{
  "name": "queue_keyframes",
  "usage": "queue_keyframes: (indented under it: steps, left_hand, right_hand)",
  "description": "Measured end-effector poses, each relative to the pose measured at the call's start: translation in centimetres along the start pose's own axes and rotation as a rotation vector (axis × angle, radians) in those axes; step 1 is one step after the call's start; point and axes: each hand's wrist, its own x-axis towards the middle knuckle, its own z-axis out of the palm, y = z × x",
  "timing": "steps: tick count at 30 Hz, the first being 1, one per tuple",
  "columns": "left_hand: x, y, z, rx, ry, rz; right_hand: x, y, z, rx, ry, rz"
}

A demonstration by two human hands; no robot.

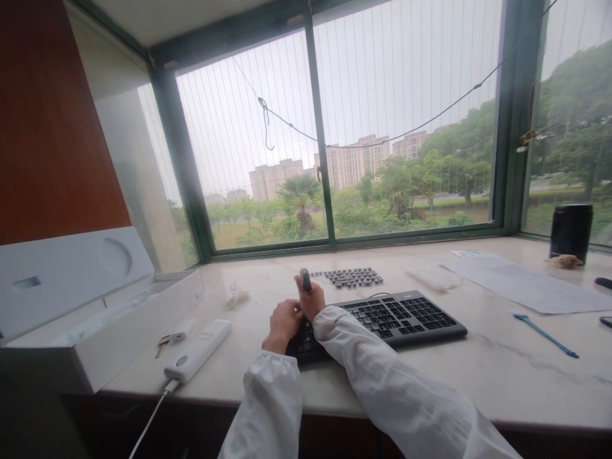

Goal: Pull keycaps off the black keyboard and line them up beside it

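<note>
A black keyboard [396, 315] lies on the pale stone counter [478, 370] in front of a window. My right hand [312, 299] is over the keyboard's left end and holds up a small dark keycap [305, 279] between its fingers. My left hand [283, 324] rests on the keyboard's left edge, touching the right hand, with its fingers curled on the keyboard. Behind the keyboard lies a group of several loose black keycaps [351, 276]. Both arms wear white sleeves.
An open white box [95, 319] stands at the left, with a white power bank [198, 349] and its cable beside it. A blue tool [545, 334], a sheet of paper [526, 284] and a black cylinder [570, 231] are at the right.
</note>
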Motion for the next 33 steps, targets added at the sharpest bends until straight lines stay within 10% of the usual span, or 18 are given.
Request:
queue_keyframes:
  steps: [17, 33]
  left_hand:
    - [-1.2, 1.4, -1.1, -0.005, 0.177, 0.074]
    - [-0.2, -0.3, -0.1, 0.018, 0.310, -0.108]
  right_hand:
    - [1.7, -1.6, -2.3, -0.077, 0.186, 0.013]
    - [0.7, 0.2, -3.1, -0.675, -0.350, -0.163]
